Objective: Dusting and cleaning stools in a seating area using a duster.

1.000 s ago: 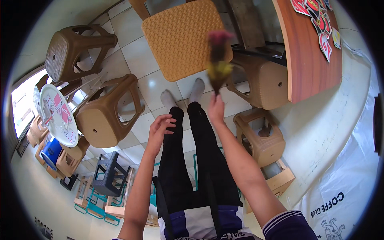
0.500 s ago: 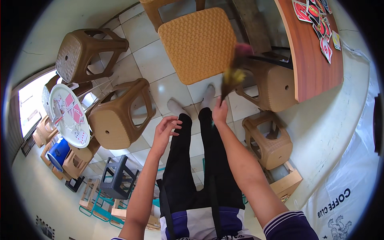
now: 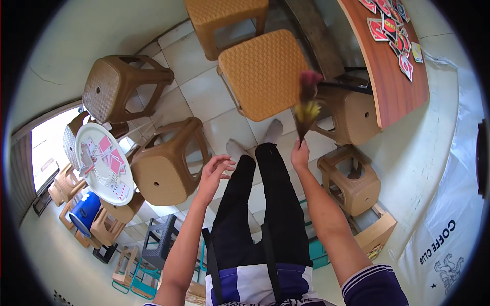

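Observation:
In my right hand [image 3: 300, 154] is a feather duster [image 3: 307, 113], gripped at its thin lower end. Its bushy part, banded in dark, yellow and reddish pink, points away from me and is a little blurred. The duster's head lies along the right edge of a tan woven-pattern stool [image 3: 265, 71] in front of my feet; whether it touches the stool I cannot tell. My left hand [image 3: 216, 171] hangs open above my left leg, fingers loosely curled and apart, holding nothing.
Brown stools [image 3: 166, 166] lie on their sides at left. A white oval table [image 3: 104, 191] there carries playing cards. On the right, a wooden table [image 3: 393, 104] bears colourful cards, with a tipped stool [image 3: 354, 117] beside it. Another stool [image 3: 224, 13] stands beyond.
My view has shifted, bringing more of the far stool into sight. My right hand and the duster have moved slightly right, and the duster points more straight ahead. The left hand stays empty.

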Demonstrator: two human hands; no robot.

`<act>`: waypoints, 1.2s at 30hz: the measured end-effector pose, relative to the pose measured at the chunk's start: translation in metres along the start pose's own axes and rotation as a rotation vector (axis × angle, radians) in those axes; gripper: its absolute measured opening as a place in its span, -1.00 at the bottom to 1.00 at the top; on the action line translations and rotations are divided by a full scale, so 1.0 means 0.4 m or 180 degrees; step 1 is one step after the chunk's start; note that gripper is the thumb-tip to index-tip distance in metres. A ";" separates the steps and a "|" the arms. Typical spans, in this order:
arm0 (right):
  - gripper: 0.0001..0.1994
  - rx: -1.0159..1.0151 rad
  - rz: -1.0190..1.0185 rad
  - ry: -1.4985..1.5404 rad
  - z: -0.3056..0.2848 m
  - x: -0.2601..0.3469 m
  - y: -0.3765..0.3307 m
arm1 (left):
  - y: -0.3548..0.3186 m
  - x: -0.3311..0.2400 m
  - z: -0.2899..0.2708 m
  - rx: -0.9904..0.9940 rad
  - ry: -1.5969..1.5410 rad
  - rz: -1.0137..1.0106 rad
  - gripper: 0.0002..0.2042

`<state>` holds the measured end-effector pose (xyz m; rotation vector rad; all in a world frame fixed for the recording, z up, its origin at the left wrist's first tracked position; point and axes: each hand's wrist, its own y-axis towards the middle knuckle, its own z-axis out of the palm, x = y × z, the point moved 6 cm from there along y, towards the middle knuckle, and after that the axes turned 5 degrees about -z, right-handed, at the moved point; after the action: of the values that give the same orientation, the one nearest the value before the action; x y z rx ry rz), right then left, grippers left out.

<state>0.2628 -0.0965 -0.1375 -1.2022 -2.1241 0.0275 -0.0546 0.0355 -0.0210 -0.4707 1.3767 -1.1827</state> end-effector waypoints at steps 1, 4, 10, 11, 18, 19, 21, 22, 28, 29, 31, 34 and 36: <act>-0.64 0.0615 -0.0167 -0.0309 0.021 0.025 -0.012 | -0.006 -0.015 -0.023 -0.0012 0.0026 0.0034 -0.70; -0.73 0.1574 -0.1147 -0.0644 0.045 0.109 -0.047 | -0.008 -0.033 -0.090 -0.0073 0.0026 0.0019 -0.69; -0.68 0.1329 -0.0653 0.0005 0.054 0.226 -0.061 | 0.031 -0.061 -0.171 -0.0178 0.0195 -0.0085 -0.70; -0.66 0.1311 -0.0463 0.0183 0.050 0.237 -0.069 | 0.030 -0.069 -0.174 -0.0190 0.0141 -0.0118 -0.70; -0.65 0.0941 -0.0264 0.0303 0.090 0.352 -0.070 | 0.069 -0.220 -0.144 -0.0080 0.0037 -0.0082 -0.70; -0.59 0.1112 -0.0126 0.0453 0.103 0.384 -0.068 | 0.080 -0.249 -0.155 -0.0099 0.0047 0.0007 -0.69; -0.55 0.1025 -0.0160 0.0459 0.103 0.456 -0.047 | 0.090 -0.339 -0.144 -0.0095 -0.0551 -0.0110 -0.68; -0.52 0.0940 -0.0173 0.0451 0.104 0.487 -0.033 | 0.088 -0.397 -0.128 0.0079 -0.0981 -0.0047 -0.67; -0.51 0.0613 0.0114 0.0794 0.143 0.639 0.063 | 0.134 -0.612 -0.135 0.0360 -0.0788 0.0183 -0.68; -0.52 0.0648 0.0196 0.0992 0.160 0.663 0.080 | 0.155 -0.631 -0.148 0.0399 -0.0750 0.0116 -0.68; -0.53 0.0569 0.0265 0.1163 0.194 0.713 0.118 | 0.204 -0.659 -0.178 0.0440 -0.0629 -0.0024 -0.68; -0.63 0.0508 0.0700 0.1931 0.290 0.752 0.193 | 0.274 -0.716 -0.206 0.0568 -0.0340 -0.0252 -0.68; -0.71 0.0609 0.1428 0.3041 0.363 0.830 0.213 | 0.292 -0.796 -0.230 0.0650 0.0150 -0.0277 -0.69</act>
<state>0.1319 0.2491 -0.0940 -1.2127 -0.9919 -0.1192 -0.0266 0.3834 0.0182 -0.3623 1.2693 -1.3974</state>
